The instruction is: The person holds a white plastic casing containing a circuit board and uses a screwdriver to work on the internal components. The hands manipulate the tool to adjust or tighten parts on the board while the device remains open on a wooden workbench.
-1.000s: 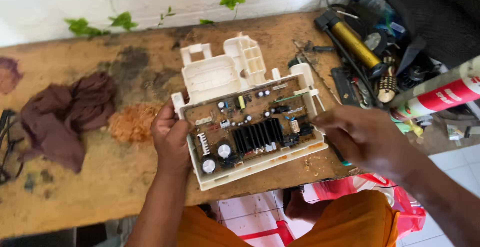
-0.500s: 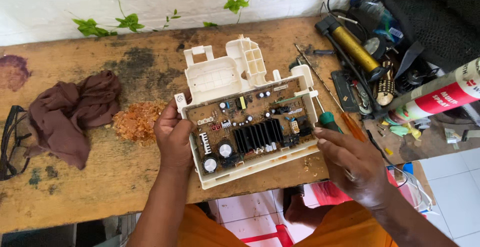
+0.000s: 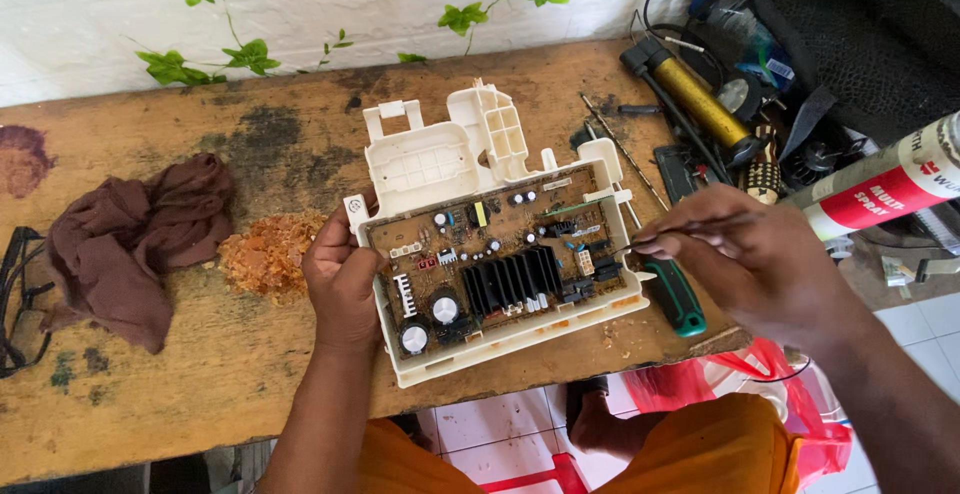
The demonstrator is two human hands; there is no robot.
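The left hand [image 3: 342, 279] is gripping the left edge of the cream plastic housing holding a brown circuit board [image 3: 497, 254], fingers curled around the rim, steadying it on the worn wooden bench [image 3: 150, 374]. The right hand [image 3: 745, 254] is pinching a thin metal probe [image 3: 690, 229], its tip touching the board's right side. A green-handled screwdriver [image 3: 675, 299] is lying just beside the housing. A brown rag [image 3: 120, 244] and orange crumbs [image 3: 265, 254] are lying to the left.

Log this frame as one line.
left hand: grips circuit board housing edge | right hand: pinches thin probe at board | green-handled screwdriver: lying on bench
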